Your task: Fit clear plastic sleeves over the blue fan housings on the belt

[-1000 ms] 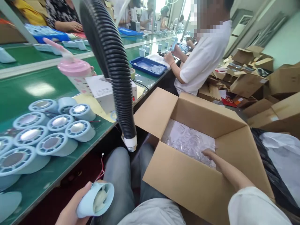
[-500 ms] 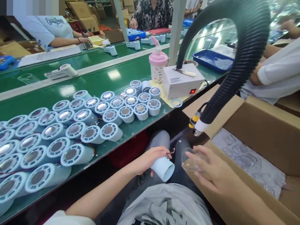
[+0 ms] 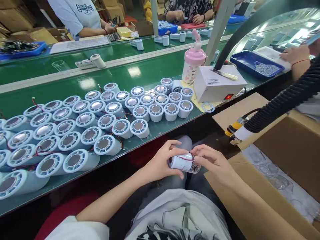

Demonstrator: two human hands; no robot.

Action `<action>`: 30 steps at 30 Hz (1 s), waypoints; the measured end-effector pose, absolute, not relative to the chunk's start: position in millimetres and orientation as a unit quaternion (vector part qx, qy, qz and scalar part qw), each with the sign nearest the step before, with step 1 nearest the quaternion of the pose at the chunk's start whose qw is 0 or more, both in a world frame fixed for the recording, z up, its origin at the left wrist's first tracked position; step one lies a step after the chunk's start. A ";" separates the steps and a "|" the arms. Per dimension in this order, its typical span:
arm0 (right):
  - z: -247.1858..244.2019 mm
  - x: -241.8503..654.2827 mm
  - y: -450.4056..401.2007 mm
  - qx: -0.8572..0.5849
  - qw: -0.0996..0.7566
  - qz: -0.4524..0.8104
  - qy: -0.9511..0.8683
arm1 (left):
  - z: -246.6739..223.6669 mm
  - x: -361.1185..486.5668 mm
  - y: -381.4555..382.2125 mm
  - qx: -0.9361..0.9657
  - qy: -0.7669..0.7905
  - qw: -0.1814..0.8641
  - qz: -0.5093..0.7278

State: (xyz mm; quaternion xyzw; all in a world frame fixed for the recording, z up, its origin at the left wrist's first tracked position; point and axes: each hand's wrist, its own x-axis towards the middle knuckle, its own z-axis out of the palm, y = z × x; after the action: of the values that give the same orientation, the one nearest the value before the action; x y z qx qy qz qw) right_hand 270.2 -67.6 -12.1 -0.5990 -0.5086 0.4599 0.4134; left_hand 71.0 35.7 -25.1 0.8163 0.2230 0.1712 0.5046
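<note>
Left grip curled round the blue cylindrical housing; right grip pinched near its wired end. Clear plastic cover, apart in right grip half a second ago, now surrounds housing: looks like parts joining, seating unclear. Green bench beyond left grip carries rows of similar housings; open carton right of right grip, co-workers beyond.

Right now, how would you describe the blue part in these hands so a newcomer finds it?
Find the green bench, where rows of blue cylinders stand. In front of its near edge, a blue part lies between the left hand and right hand. Unlike those cylinders, it is off the bench, with clear plastic at its right end.
</note>
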 end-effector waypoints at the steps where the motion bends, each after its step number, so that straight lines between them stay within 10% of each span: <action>1: -12.7 269.1 -65.8 -0.599 0.430 0.472 -0.482 | -25.9 69.7 36.3 0.816 0.213 0.511 0.165; 8: -10.6 272.5 -64.6 -0.549 0.493 0.544 -0.400 | -17.9 67.4 32.2 0.718 0.202 0.650 0.143; 14: -6.3 269.7 -79.9 -0.569 0.413 0.358 -0.615 | -12.1 62.6 26.4 0.584 0.229 0.770 0.120; 30: 3.4 270.0 -90.4 -0.500 0.431 0.578 -0.481 | 4.6 52.9 23.5 0.738 0.155 0.634 0.174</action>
State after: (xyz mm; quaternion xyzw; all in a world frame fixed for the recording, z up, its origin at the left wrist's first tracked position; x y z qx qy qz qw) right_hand 270.0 -90.4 3.4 -0.4997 -0.4808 0.5777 0.4306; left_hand 52.9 23.5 4.6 0.7377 0.1549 0.1744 0.6335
